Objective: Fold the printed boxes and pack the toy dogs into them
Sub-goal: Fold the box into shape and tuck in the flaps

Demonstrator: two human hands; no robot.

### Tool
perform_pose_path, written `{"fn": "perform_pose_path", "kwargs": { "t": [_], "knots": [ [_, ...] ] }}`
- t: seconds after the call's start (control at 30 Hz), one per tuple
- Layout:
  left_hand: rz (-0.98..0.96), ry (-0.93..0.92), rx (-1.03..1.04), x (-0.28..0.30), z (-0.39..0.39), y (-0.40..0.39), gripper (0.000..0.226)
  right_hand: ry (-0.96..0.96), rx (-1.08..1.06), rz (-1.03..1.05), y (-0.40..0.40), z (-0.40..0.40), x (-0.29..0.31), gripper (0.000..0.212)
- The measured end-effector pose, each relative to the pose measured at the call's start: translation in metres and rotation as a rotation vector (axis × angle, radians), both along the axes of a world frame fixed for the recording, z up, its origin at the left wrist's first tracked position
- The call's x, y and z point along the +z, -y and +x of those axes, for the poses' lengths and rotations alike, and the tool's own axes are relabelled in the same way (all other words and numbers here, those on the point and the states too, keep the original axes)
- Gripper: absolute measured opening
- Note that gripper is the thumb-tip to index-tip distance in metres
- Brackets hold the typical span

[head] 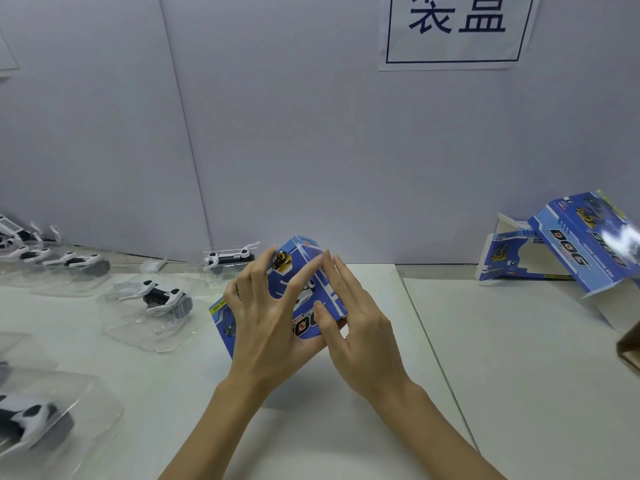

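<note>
A blue printed box with "DOG" lettering is held tilted just above the white table at the centre. My left hand grips its left side with fingers spread over the top. My right hand presses on its right face, thumb on the front. Several black-and-white toy dogs lie in clear plastic trays on the left, one toy dog close to the box, another toy dog at the near left edge.
At the right, a folded blue box leans tilted over a flat unfolded box against the grey back wall. A brown object pokes in at the right edge. A seam divides two table surfaces.
</note>
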State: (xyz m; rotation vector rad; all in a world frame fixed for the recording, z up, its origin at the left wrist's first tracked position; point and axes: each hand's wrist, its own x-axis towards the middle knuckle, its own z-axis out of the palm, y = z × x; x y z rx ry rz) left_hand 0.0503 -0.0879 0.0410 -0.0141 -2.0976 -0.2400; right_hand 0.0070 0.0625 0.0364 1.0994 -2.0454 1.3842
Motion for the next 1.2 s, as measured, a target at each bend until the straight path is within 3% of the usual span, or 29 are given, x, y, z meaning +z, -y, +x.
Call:
{"fn": "perform_pose_path", "kwargs": {
  "t": [0.2,0.4,0.73,1.2],
  "knots": [
    [-0.02,0.03,-0.038,0.006,0.004,0.007,0.077,-0.006,-0.011,-0.086,0.006,0.005,-0.003,0.067],
    [-0.005,0.046,-0.037,0.01,0.006,0.006,0.076,-0.028,0.003,-0.175,0.008,0.003,-0.008,0.058],
    [-0.009,0.015,0.006,0.006,0.003,0.003,0.071,0.03,0.075,-0.195,0.013,0.002,-0.009,0.055],
    [-0.05,0.002,0.035,0.004,-0.005,0.0,0.064,-0.053,-0.001,-0.15,0.011,-0.004,-0.012,0.049]
  ]
}}
